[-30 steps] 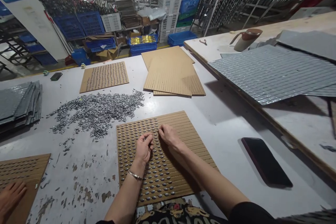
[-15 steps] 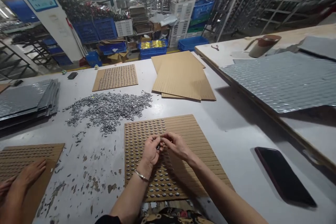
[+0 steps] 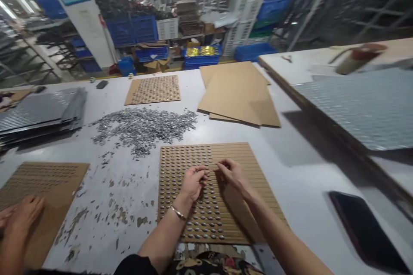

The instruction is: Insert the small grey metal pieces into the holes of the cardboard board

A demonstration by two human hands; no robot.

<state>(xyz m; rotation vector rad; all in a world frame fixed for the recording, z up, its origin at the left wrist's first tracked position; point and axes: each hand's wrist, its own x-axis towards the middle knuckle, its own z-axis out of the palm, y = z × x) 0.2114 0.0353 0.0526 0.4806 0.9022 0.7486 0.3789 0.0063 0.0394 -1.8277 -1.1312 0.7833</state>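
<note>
A brown slotted cardboard board (image 3: 245, 154) lies in front of me; small silver metal pieces fill its left and lower rows, while the right part is bare. My left hand (image 3: 193, 182), with a bracelet on the wrist, rests curled on the filled rows and holds small metal pieces. My right hand (image 3: 232, 174) is just to its right, fingertips pinched on a metal piece at the edge of the filled area. A loose heap of the same metal pieces (image 3: 145, 126) is spread on the grey table beyond the board.
Another person's hand (image 3: 22, 217) rests on a second slotted board (image 3: 48, 176) at the left. A dark phone (image 3: 368, 232) lies at the right. Plain cardboard sheets (image 3: 238, 94), another slotted board (image 3: 155, 89) and stacked grey sheets (image 3: 41, 111) lie farther back.
My hands met over the board half a second ago and have now parted, the right one moving right onto the rows. The view has swung left, and the other person's hand has shifted on its board.
</note>
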